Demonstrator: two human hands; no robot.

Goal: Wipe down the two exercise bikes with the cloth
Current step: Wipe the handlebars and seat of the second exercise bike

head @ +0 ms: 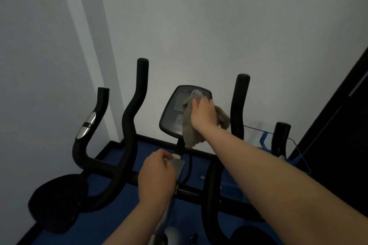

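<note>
Head view, dim light: right hand [203, 114] clutching grey cloth [191, 125], pressed against console [175, 113] of near exercise bike [211, 181], covering part of screen, controls blurred. Left hand [156, 178] curled round silver stem [178, 167] below console. Second exercise bike [87, 145] just beside on the left, its body dark and hard to make out. Both bikes cut off at bottom edge. White wall [199, 26] close behind handlebars; blue floor [119, 215] between frames, little room.
</note>
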